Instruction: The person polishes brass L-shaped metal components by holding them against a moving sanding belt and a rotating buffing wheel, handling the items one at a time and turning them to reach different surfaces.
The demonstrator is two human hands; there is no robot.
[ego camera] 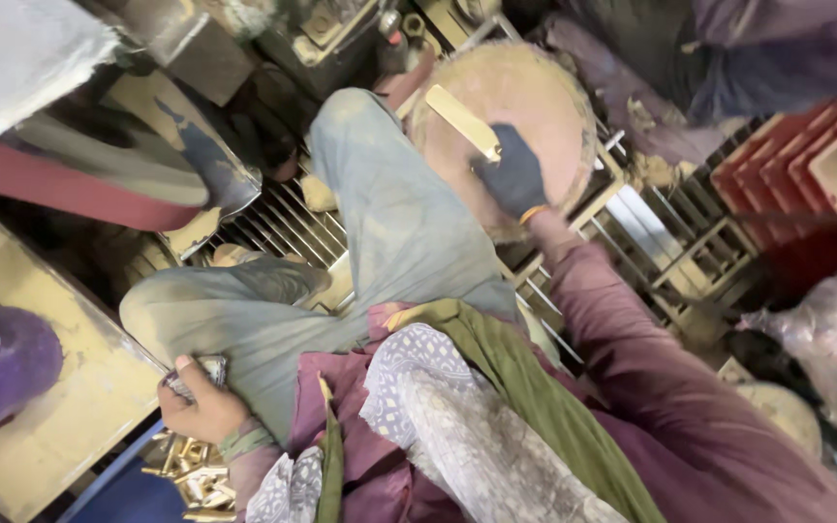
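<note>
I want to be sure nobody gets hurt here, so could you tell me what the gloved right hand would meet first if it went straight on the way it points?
The right hand holds a flat brass strip against the round buffing wheel. Going straight on, it would most likely meet the wheel's face first, though depth is hard to judge.

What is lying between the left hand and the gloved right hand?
In the head view, the person's bent leg in dusty grey-blue trousers lies between the left hand and the gloved right hand.

Raised knee (380, 194) blocks passage between wheel (525, 87) and brass pieces (191, 470).
</note>
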